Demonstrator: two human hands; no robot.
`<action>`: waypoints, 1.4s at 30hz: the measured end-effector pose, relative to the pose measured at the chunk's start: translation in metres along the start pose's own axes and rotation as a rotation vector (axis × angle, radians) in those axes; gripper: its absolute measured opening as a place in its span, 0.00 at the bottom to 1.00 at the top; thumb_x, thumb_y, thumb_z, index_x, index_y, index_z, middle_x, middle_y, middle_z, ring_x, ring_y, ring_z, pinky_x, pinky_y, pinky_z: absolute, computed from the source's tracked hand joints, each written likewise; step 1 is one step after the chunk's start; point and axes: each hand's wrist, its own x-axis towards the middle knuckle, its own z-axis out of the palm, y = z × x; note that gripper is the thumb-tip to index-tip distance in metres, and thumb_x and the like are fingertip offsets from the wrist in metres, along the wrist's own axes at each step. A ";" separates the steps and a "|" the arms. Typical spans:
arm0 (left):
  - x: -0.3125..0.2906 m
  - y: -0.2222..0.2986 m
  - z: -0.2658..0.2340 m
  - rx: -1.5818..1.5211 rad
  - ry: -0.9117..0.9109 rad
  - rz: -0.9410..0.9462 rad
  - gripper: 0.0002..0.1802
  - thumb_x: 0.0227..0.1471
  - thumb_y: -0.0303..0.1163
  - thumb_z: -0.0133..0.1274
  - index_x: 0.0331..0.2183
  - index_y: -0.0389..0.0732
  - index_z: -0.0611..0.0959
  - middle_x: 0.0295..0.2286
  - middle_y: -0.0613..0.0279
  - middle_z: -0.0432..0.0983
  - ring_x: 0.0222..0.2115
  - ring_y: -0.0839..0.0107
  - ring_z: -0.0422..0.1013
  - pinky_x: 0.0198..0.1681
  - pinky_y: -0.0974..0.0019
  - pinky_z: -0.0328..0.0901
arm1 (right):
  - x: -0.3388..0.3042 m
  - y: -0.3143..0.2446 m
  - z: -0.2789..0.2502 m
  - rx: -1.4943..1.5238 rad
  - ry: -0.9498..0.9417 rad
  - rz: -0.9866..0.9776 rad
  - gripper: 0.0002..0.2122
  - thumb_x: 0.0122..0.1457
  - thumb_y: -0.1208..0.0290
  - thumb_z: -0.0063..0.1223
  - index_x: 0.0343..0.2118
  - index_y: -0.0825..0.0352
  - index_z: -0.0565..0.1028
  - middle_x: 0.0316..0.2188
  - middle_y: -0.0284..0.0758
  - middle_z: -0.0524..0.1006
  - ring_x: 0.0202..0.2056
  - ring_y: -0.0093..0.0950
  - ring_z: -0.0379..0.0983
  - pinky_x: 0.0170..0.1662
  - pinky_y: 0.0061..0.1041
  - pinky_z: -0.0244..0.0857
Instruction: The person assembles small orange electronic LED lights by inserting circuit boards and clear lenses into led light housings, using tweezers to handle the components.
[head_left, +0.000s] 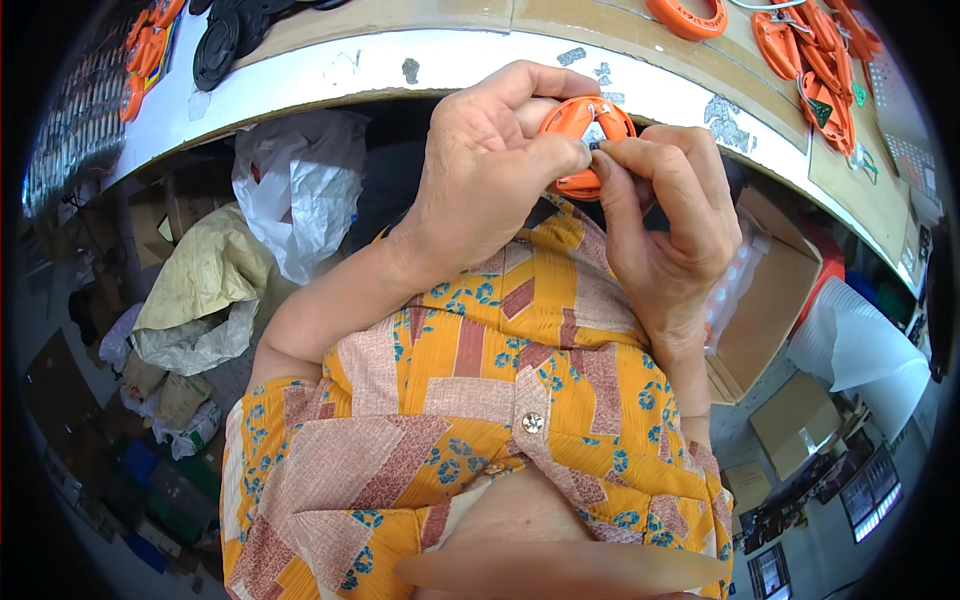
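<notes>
My left hand grips a round orange plastic housing just in front of the workbench edge. Its thumb presses on the housing's inner face, while the other fingers curl behind the rim. White wire-like bits show inside the upper part. From the right, my right hand reaches in with thumb and index finger pinched together at the housing's middle. A small dark piece shows at those fingertips, too small to name. Fingers hide much of the housing's lower right.
On the workbench lie an orange ring, a cluster of orange parts and black round parts. Below the bench are a white plastic bag, a pale sack, an open cardboard box and a white foam roll.
</notes>
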 end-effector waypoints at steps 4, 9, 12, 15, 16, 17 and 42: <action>0.000 0.004 -0.006 0.147 -0.091 -0.022 0.23 0.53 0.15 0.49 0.53 0.24 0.73 0.45 0.47 0.80 0.42 0.71 0.78 0.48 0.70 0.74 | -0.001 -0.003 -0.002 0.005 0.004 0.009 0.09 0.48 0.87 0.65 0.31 0.68 0.79 0.29 0.34 0.74 0.25 0.23 0.72 0.26 0.20 0.65; 0.000 0.005 -0.004 0.118 -0.094 -0.048 0.23 0.53 0.16 0.51 0.53 0.24 0.73 0.43 0.47 0.81 0.41 0.72 0.79 0.47 0.72 0.74 | 0.002 -0.002 -0.004 0.012 0.004 -0.010 0.08 0.50 0.87 0.65 0.32 0.70 0.79 0.30 0.33 0.75 0.25 0.17 0.69 0.28 0.15 0.62; -0.001 0.005 -0.001 0.120 -0.094 -0.042 0.23 0.54 0.16 0.52 0.53 0.24 0.73 0.43 0.47 0.81 0.41 0.72 0.79 0.47 0.72 0.74 | 0.005 -0.006 -0.008 -0.020 0.005 0.008 0.10 0.47 0.86 0.65 0.31 0.68 0.79 0.26 0.36 0.73 0.23 0.28 0.74 0.24 0.23 0.68; -0.001 0.004 -0.004 0.109 -0.105 -0.047 0.23 0.54 0.17 0.53 0.53 0.24 0.73 0.43 0.47 0.81 0.41 0.72 0.79 0.47 0.72 0.74 | 0.006 -0.008 -0.011 -0.020 -0.024 0.011 0.10 0.47 0.87 0.65 0.31 0.68 0.79 0.27 0.36 0.74 0.23 0.27 0.74 0.25 0.22 0.68; -0.001 0.003 -0.005 0.092 -0.116 -0.057 0.23 0.55 0.18 0.52 0.53 0.24 0.73 0.44 0.47 0.81 0.41 0.71 0.79 0.48 0.71 0.74 | 0.005 -0.010 -0.012 -0.004 -0.020 0.041 0.09 0.47 0.87 0.65 0.31 0.68 0.79 0.26 0.35 0.73 0.23 0.26 0.73 0.24 0.22 0.67; -0.002 0.003 -0.006 0.076 -0.127 -0.067 0.23 0.56 0.20 0.51 0.53 0.24 0.73 0.44 0.46 0.81 0.42 0.70 0.79 0.48 0.70 0.74 | 0.005 -0.011 -0.012 0.012 -0.017 0.072 0.09 0.47 0.87 0.65 0.31 0.68 0.79 0.26 0.35 0.73 0.22 0.24 0.73 0.24 0.21 0.66; -0.001 0.004 0.002 0.052 -0.069 -0.039 0.20 0.59 0.20 0.52 0.52 0.23 0.72 0.45 0.47 0.80 0.44 0.69 0.78 0.49 0.68 0.74 | 0.012 -0.012 -0.018 0.026 -0.036 0.029 0.09 0.44 0.88 0.61 0.29 0.70 0.77 0.25 0.39 0.72 0.23 0.34 0.74 0.25 0.28 0.67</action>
